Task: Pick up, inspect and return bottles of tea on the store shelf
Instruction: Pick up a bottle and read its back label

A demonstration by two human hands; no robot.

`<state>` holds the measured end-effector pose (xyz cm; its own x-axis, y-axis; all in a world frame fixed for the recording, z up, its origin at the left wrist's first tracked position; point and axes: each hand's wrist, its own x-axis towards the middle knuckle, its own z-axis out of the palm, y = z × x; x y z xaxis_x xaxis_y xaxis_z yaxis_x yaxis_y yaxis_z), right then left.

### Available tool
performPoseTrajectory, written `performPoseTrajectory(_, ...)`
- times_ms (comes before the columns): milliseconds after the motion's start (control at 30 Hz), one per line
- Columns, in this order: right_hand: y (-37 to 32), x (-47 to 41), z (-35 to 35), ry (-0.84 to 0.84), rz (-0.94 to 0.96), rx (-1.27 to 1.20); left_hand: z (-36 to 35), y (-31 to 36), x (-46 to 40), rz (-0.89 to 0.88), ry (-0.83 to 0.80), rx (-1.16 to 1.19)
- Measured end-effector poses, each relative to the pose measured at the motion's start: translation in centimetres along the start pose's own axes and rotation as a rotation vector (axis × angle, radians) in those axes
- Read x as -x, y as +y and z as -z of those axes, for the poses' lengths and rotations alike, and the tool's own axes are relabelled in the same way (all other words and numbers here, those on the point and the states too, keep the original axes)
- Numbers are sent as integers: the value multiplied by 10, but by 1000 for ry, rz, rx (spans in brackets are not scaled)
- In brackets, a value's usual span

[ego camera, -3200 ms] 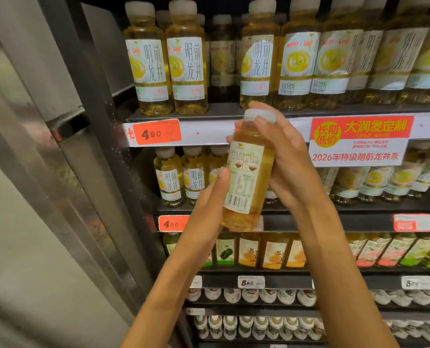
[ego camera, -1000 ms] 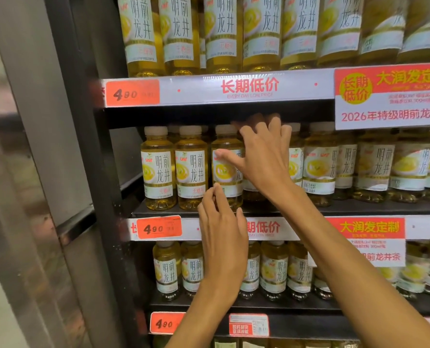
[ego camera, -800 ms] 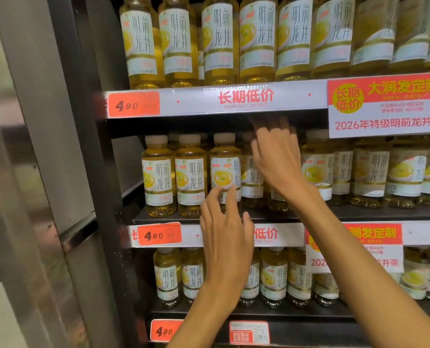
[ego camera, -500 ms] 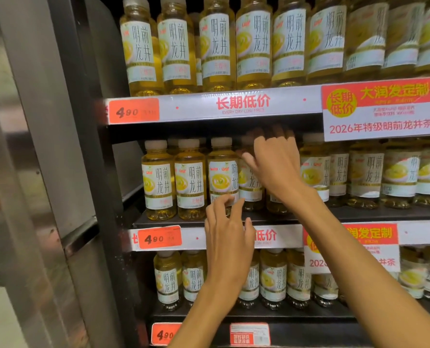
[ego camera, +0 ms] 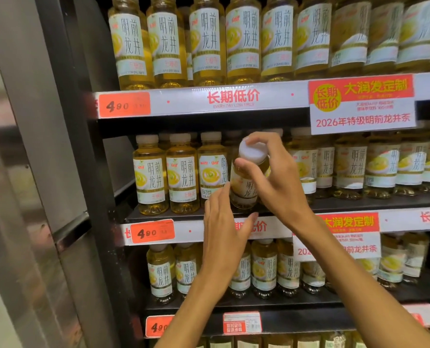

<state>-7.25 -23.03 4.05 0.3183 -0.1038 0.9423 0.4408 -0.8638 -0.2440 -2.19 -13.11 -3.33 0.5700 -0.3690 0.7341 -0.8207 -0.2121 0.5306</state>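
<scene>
My right hand [ego camera: 274,182] grips a tea bottle [ego camera: 245,187] by its neck, just under the white cap. The bottle holds yellow tea, wears a white label and tilts toward me at the front of the middle shelf [ego camera: 359,200]. My left hand [ego camera: 224,229] is below it with fingers straight, its fingertips near the bottle's lower left side; contact cannot be told. Rows of identical bottles [ego camera: 181,177] stand left and right of the held one.
The upper shelf [ego camera: 183,101] and a lower shelf [ego camera: 284,301] carry more of the same tea bottles. Orange price tags [ego camera: 152,232] and a red and white promo sign [ego camera: 362,104] hang on the shelf edges. A dark metal upright [ego camera: 65,121] borders the shelves on the left.
My right hand, which was reaching in among the middle-shelf bottles, now grips one by the neck and has tilted it forward. My left hand stays just below the shelf edge.
</scene>
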Motion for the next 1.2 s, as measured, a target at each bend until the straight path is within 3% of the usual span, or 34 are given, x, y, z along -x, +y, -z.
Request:
performPoseTrajectory(167, -21, -2, 19, 50, -98, -240, 12, 5, 4, 7, -1, 203)
performPoseTrajectory(300, -32, 1, 28, 69, -227, -478, 25, 11, 13, 69, -132, 385)
performPoseTrajectory(500, -36, 8, 29, -38, -454, -690, 40, 22, 44, 130, -192, 641)
performPoseTrajectory(700, -31, 19, 28, -247, -624, -988, 45, 27, 69, 403, -373, 848)
performPoseTrajectory(833, -29, 31, 23, -269, -690, -1059, 51, 31, 73, 619, -505, 1091)
performPoseTrajectory(967, -30, 39, 17, -261, -772, -1096, 46, 31, 75, 721, -516, 1351)
performPoseTrajectory(1067, -29, 46, 12, -214, -993, -1236, 42, 32, 80, 746, -560, 1513)
performPoseTrajectory(1200, -25, 65, 8, -163, -1211, -1357, 35, 26, 93, 760, -595, 1521)
